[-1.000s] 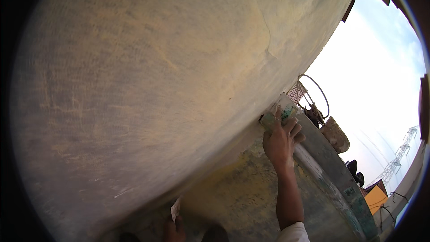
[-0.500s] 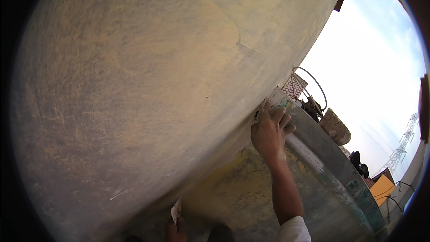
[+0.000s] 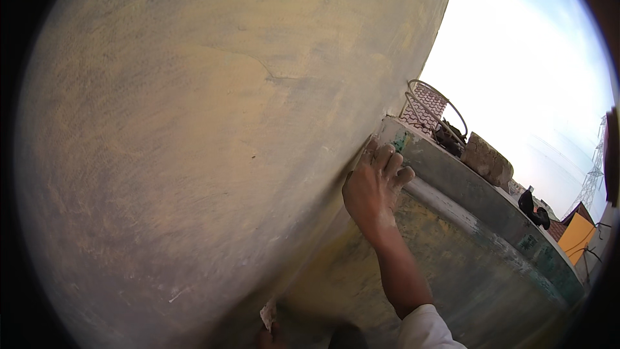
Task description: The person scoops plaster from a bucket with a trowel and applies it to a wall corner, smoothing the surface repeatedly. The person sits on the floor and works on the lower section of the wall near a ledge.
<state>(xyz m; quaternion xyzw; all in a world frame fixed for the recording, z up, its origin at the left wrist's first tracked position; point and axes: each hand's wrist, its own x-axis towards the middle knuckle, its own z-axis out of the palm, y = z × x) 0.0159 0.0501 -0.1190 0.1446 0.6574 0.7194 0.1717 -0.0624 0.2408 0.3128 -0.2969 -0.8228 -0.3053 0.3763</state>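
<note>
1. The right hand (image 3: 374,184) is raised on an outstretched forearm that comes up from the lower edge, a white sleeve (image 3: 426,329) at its elbow end.
2. Its palm faces the large yellowish plastered wall (image 3: 194,142), with the back of the hand toward the camera.
3. The fingers (image 3: 386,155) lie pressed together side by side and bent, flat against the wall's lower right edge; something pale seems to sit under the fingertips, but what it is cannot be told.
4. The hand is dusted with whitish powder.
5. The left hand (image 3: 268,333) shows only at the bottom edge, low by the wall's foot, with a small white scrap (image 3: 266,315) at its fingers; whether they pinch it or are spread cannot be told.
6. The wall fills the left and middle of the view; a faint crack line runs across its upper part.
7. Just right of the right hand the wall meets the end of a grey-green concrete parapet (image 3: 465,181), which runs away toward the lower right.
8. On the parapet's top stand a white wire-frame chair back (image 3: 429,100) and a brown lumpy sack (image 3: 487,161), well clear of the hand.
9. Between wall and parapet lies a narrow wedge of stained floor (image 3: 361,278); the forearm occupies it.
10. Beyond the parapet is open sky.
</note>
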